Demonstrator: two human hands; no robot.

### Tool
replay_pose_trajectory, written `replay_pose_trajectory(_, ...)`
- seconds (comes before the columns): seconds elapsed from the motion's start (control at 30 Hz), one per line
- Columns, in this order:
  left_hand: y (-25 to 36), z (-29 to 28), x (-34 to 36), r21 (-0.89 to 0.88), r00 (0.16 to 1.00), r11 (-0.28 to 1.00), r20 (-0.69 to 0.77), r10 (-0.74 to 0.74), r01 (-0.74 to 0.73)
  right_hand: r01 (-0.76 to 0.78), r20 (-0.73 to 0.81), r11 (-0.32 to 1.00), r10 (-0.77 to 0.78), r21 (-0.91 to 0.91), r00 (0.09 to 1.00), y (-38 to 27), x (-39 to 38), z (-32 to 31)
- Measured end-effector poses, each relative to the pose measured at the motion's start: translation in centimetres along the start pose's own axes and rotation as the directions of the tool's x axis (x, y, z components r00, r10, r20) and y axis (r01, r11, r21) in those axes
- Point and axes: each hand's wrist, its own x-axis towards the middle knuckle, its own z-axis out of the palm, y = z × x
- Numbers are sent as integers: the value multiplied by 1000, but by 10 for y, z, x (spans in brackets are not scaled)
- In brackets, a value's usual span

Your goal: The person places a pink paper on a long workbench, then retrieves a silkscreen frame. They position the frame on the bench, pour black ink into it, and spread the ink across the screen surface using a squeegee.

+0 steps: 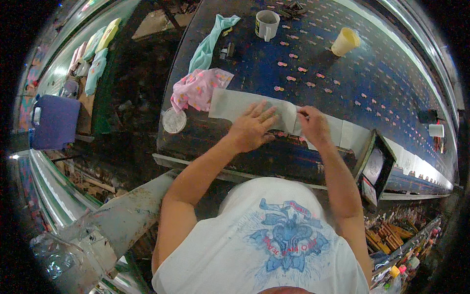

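My left hand (252,128) lies flat with spread fingers on a thin white sheet (224,104) along the near edge of the dark blue printing table (254,63). Whether the sheet is cloth or paper I cannot tell. Beside it, my right hand (315,126) is closed, its thumb and fingers pinching the sheet's raised right edge. Another white sheet (334,128) lies just right of that hand, and more follow in a row along the edge. A pink patterned cloth (198,89) touches the sheet's left end.
A dark-framed screen (376,169) leans at the table's near edge on the right. A white round lid or tub (174,120), a teal cloth (208,46), a grey mug (267,24) and a yellow cup (345,42) stand about. A thick metal beam (127,210) is at lower left.
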Motion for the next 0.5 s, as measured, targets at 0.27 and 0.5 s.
replay_pose_trajectory(0.27, 21, 24, 51, 155, 984, 985, 155, -93, 69, 172, 199, 754, -56, -634, 978, 57, -8, -93)
replay_pose_trajectory(0.5, 34, 40, 88, 170, 983, 976, 103, -153, 134, 226, 118, 847, -193, -481, 974, 79, -18, -95)
